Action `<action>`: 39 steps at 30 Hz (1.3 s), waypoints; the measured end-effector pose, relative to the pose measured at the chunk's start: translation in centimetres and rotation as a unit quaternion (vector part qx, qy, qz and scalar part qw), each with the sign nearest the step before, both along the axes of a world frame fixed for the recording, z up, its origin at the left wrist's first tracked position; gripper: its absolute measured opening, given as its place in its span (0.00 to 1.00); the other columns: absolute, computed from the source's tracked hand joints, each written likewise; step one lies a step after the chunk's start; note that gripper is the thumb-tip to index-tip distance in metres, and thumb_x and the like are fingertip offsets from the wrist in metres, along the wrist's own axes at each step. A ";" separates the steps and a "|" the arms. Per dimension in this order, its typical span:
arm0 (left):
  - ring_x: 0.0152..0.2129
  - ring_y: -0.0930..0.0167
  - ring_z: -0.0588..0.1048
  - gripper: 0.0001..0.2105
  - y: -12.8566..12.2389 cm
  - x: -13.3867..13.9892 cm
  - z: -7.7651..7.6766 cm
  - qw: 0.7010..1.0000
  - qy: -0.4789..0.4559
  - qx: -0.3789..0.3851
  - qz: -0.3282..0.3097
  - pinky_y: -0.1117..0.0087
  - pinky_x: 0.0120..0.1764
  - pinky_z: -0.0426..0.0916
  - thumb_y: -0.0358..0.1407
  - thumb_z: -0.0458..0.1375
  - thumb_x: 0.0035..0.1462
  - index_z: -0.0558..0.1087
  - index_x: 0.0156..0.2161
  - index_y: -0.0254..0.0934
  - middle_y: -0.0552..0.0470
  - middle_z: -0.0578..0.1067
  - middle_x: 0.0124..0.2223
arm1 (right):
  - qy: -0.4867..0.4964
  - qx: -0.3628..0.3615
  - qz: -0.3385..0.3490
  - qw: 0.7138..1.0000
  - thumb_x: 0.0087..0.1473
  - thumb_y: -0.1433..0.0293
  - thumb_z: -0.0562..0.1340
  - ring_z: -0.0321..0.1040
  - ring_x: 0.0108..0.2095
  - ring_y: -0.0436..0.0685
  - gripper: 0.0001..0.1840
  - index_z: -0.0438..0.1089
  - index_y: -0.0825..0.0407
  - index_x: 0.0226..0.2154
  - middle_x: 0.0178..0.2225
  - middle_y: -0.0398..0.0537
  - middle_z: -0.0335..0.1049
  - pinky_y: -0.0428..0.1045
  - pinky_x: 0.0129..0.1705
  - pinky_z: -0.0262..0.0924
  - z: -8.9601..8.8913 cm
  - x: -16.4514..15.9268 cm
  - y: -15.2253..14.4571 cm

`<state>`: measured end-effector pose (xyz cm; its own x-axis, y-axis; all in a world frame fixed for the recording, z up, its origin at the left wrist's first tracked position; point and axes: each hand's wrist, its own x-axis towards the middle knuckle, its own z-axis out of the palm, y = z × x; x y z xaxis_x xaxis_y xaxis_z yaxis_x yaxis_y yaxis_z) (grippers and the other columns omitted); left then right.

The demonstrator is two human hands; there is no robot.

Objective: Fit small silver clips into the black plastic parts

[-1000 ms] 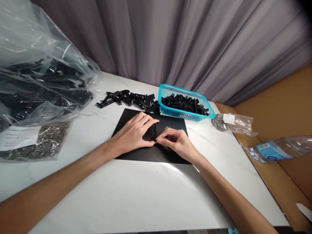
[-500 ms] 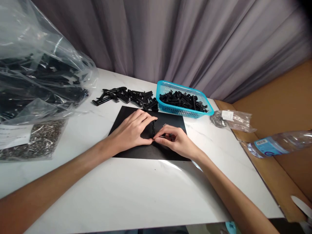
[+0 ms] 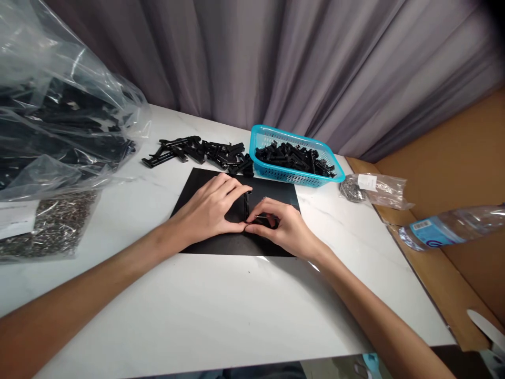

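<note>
A slim black plastic part [image 3: 246, 204] stands lengthwise away from me over the black mat [image 3: 215, 246]. My left hand [image 3: 213, 206] grips it by its two ends, index finger at the far one and thumb at the near one. At the near end, my right hand [image 3: 286, 225] has thumb and index finger pinched together, almost touching the left thumb. A thin shiny piece [image 3: 260, 217] shows between the right fingers; its kind is too small to make out.
Behind the mat lie loose black plastic parts [image 3: 193, 150], beside a blue basket [image 3: 298, 178] filled with more. Clear bags of black parts [image 3: 63, 126] and small metal pieces [image 3: 65, 223] are at left. A small bag [image 3: 353, 188] and a plastic bottle [image 3: 442, 231] are at right.
The view has shifted slightly, so everything sits a little further left and up. Both hands keep nearly the same grip, with the right fingertips moved very slightly at the part's near end.
</note>
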<state>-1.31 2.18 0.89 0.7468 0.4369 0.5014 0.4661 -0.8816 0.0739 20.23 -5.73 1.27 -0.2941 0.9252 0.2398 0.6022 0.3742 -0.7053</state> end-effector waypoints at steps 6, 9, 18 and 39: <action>0.50 0.54 0.71 0.29 0.0 -0.1 -0.1 1.000 -0.008 -0.024 -0.003 0.51 0.55 0.71 0.39 0.70 0.53 0.72 0.59 0.35 0.42 0.77 0.50 | -0.057 0.086 0.013 0.995 0.67 0.67 0.65 0.70 0.37 0.57 0.04 0.76 0.47 0.41 0.42 0.48 0.78 0.52 0.39 0.63 -0.6 -0.2 -0.5; 0.49 0.54 0.71 0.29 0.0 -0.1 -0.1 1.000 -0.002 -0.024 0.006 0.52 0.55 0.71 0.40 0.70 0.54 0.72 0.59 0.34 0.42 0.76 0.50 | -0.075 0.123 0.013 0.989 0.69 0.67 0.61 0.73 0.42 0.60 0.07 0.76 0.48 0.40 0.42 0.51 0.78 0.54 0.42 0.64 -0.9 -0.5 -0.8; 0.49 0.55 0.71 0.27 -0.1 0.0 -0.2 0.999 0.002 -0.030 0.012 0.53 0.54 0.72 0.39 0.69 0.56 0.71 0.59 0.35 0.42 0.76 0.49 | 0.118 -0.018 -0.048 0.992 0.62 0.62 0.68 0.62 0.29 0.54 0.09 0.79 0.49 0.34 0.35 0.47 0.77 0.50 0.32 0.58 -0.7 -0.5 -0.4; 0.48 0.55 0.71 0.28 -0.1 0.1 -0.4 1.000 0.004 -0.012 0.006 0.53 0.54 0.72 0.41 0.69 0.55 0.71 0.58 0.33 0.42 0.76 0.49 | 0.123 -0.035 -0.018 0.992 0.62 0.61 0.69 0.67 0.32 0.55 0.10 0.81 0.49 0.35 0.35 0.47 0.77 0.51 0.33 0.58 -0.5 0.0 0.2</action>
<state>-1.20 2.13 0.46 0.7457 0.4569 0.4850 0.4767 -0.8744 0.0907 20.26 -5.50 0.73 -0.2016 0.9508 0.2354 0.4203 0.3011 -0.8560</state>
